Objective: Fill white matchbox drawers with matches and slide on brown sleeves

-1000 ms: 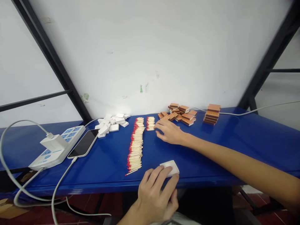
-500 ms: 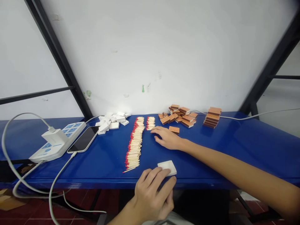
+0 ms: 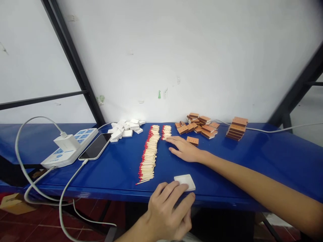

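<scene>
From my station I see a glossy blue surface (image 3: 113,171), then a white wall (image 3: 202,67).
Nearest, the left hand (image 3: 169,211), fingers loosely parted, touches a white tray (image 3: 187,179); beyond, the right hand (image 3: 185,150), loosely spread, has fingertips at the near end of the short match row (image 3: 166,130).

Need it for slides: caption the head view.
Left hand at a white matchbox tray, right hand beside the shorter row of red-tipped matches.

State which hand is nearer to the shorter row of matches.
Right. The right hand is at the near end of the shorter row of matches; the left hand is farther off, nearer the person, at the flat white piece.
</scene>
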`<action>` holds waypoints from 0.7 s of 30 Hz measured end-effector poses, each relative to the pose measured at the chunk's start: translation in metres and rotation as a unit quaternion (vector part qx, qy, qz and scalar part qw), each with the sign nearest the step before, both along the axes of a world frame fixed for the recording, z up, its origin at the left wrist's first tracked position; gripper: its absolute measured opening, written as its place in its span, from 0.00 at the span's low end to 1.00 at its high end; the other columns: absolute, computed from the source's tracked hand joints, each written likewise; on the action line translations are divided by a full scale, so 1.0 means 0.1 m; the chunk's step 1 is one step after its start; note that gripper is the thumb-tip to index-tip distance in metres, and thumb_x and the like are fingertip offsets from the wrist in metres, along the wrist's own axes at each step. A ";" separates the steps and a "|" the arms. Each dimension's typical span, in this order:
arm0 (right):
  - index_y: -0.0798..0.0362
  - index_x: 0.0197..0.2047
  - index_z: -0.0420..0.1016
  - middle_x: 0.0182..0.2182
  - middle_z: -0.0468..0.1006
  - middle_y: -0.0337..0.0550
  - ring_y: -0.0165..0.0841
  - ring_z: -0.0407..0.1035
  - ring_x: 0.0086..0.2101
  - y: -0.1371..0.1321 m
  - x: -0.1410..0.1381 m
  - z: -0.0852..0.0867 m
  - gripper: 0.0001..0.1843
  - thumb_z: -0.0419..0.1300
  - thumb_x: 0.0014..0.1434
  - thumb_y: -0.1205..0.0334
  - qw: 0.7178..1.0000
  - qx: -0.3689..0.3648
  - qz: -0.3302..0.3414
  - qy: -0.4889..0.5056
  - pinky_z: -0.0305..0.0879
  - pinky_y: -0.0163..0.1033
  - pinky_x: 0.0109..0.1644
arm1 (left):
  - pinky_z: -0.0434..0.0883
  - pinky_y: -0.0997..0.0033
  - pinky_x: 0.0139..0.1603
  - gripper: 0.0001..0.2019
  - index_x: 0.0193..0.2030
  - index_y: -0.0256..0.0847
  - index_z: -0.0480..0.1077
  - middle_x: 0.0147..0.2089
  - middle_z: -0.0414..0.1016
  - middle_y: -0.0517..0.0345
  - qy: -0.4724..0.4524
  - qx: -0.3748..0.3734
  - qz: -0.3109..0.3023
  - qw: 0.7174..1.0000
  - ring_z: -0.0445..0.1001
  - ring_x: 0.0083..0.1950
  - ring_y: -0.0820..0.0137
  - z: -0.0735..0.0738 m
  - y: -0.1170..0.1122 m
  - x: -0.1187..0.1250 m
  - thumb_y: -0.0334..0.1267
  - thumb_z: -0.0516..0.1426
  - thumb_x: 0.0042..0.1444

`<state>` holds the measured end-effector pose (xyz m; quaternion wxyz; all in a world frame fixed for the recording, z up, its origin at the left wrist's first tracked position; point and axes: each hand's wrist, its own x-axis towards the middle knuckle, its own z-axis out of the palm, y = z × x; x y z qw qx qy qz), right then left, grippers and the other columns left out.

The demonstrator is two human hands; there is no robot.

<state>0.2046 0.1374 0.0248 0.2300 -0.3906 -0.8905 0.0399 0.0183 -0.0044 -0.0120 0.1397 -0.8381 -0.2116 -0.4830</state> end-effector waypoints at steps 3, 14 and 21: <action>0.55 0.62 0.69 0.60 0.72 0.56 0.44 0.63 0.62 0.00 0.00 -0.01 0.22 0.53 0.66 0.61 1.000 0.001 0.000 0.007 0.60 0.57 0.66 | 0.71 0.61 0.48 0.17 0.51 0.41 0.75 0.53 0.78 0.51 0.045 -0.023 0.028 0.998 0.75 0.55 0.59 0.02 -0.02 -0.01 0.35 0.54 0.55; 0.52 0.58 0.72 0.56 0.75 0.53 0.43 0.66 0.58 0.00 0.01 -0.01 0.19 0.54 0.64 0.64 0.999 0.013 0.005 0.029 0.63 0.56 0.63 | 0.71 0.58 0.52 0.22 0.59 0.38 0.71 0.61 0.73 0.45 0.116 -0.042 0.075 0.990 0.68 0.66 0.53 0.00 -0.04 -0.02 0.40 0.54 0.59; 0.55 0.57 0.71 0.54 0.75 0.53 0.42 0.67 0.56 -0.01 0.00 0.01 0.19 0.53 0.65 0.64 1.000 0.004 -0.008 0.013 0.64 0.53 0.62 | 0.71 0.59 0.52 0.21 0.58 0.38 0.72 0.60 0.74 0.46 0.111 -0.031 0.072 0.991 0.68 0.65 0.53 0.01 -0.04 -0.02 0.39 0.54 0.59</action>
